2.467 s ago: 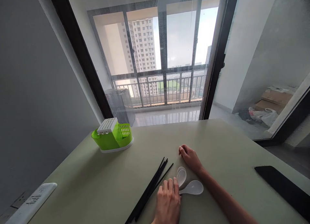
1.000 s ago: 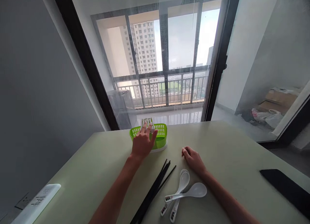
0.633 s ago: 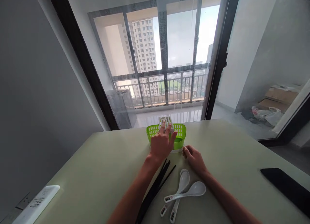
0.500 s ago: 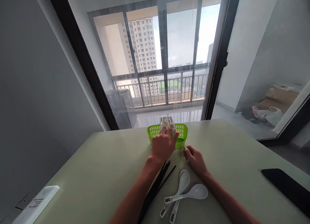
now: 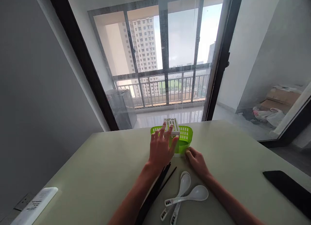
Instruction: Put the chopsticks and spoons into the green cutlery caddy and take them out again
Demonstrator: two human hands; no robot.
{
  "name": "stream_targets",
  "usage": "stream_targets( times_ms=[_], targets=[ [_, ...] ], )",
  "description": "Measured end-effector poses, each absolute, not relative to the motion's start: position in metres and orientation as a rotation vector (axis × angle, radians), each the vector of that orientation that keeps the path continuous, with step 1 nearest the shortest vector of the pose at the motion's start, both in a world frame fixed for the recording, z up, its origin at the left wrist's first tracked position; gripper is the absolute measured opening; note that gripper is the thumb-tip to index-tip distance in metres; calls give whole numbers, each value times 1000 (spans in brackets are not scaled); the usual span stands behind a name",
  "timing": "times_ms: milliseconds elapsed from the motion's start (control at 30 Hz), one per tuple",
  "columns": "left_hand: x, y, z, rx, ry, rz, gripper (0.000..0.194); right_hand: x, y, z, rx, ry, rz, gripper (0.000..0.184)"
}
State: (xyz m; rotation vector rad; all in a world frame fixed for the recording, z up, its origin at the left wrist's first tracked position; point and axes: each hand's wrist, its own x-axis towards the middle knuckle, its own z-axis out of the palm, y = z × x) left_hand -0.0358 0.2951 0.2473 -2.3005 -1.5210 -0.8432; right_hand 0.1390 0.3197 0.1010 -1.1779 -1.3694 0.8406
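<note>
Nearest, three white spoons (image 5: pixel 200 193) lie crossed on the pale table (image 5: pixel 109 173), bowls pointing away. Just left of them, a bundle of black chopsticks (image 5: pixel 151 200) runs partly under the left forearm. A white strip (image 5: pixel 36 205) lies at the left edge, a flat black object (image 5: pixel 286 189) at the right. Farther on, the right hand (image 5: pixel 196 158) rests curled at the near right corner of the green caddy (image 5: pixel 182 149); whether it grips anything is hard to tell. The left hand (image 5: pixel 160 150), fingers spread and clasping nothing, reaches to the caddy's white slotted top (image 5: pixel 173 126). The caddy stands upright near the far edge, before glass (image 5: pixel 182 40).
</note>
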Motion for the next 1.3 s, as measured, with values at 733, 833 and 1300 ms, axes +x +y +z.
stream_targets(
  times_ms=[733,833,1300],
  targets=[
    [-104,312,198,-2277,-1556,-1110,20,151,322,98,-1036,-1089,1037,41],
    [-105,310,196,-2283,-1528,-1171,18,152,322,97,-1021,-1068,1049,41],
    [-166,287,158,-2057,-2072,-1620,30,152,323,99,-1017,-1086,1054,44]
  ],
)
